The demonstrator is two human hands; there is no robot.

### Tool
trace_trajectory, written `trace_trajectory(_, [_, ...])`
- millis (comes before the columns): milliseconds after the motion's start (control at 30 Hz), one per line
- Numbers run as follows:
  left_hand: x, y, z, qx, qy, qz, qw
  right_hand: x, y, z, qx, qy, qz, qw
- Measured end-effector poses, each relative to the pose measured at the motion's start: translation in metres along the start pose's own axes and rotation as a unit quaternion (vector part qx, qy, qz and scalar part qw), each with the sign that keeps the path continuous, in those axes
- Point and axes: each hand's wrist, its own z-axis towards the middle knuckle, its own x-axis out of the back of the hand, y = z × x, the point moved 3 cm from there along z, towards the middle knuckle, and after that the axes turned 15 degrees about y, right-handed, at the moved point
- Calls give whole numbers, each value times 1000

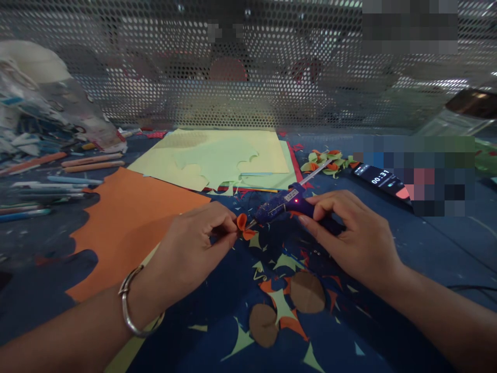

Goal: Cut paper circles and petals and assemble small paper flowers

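Observation:
My left hand (pixel 198 238) pinches a small curled orange paper piece (pixel 243 224) between thumb and fingers, left of centre. My right hand (pixel 353 233) is wrapped round the handle of a dark blue glue gun (pixel 272 204) with a lit red light. A pale glue stick (pixel 316 172) juts from its back end. The nozzle points left and meets the orange piece, or comes very close to it. Below the hands lie two brown cardboard rounds (pixel 307 292) among green and orange paper scraps (pixel 285 305).
Cut orange paper (pixel 128 217) lies at left, with pale green and yellow sheets (pixel 229 150) behind. Pens (pixel 54 191) and a leaning bottle (pixel 73 93) are on the far left. Small paper curls (pixel 330 160) and a phone (pixel 382 181) sit at right. A perforated metal panel (pixel 194 93) closes the back.

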Motion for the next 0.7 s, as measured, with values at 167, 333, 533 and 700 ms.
trace_trajectory(167, [0, -2, -1, 1, 3, -4, 1000, -1, 1, 0, -2, 4, -5, 1000])
trace_trajectory(333, [5, 5, -3, -29, 62, -6, 998, 0, 7, 0, -51, 0, -11, 999])
trace_trajectory(533, [17, 22, -17, -111, 165, -51, 979, 1, 22, 1, -124, 6, -13, 992])
trace_trajectory(700, [16, 25, -19, -85, 147, -74, 983, -6, 32, 1, -119, -32, -52, 991])
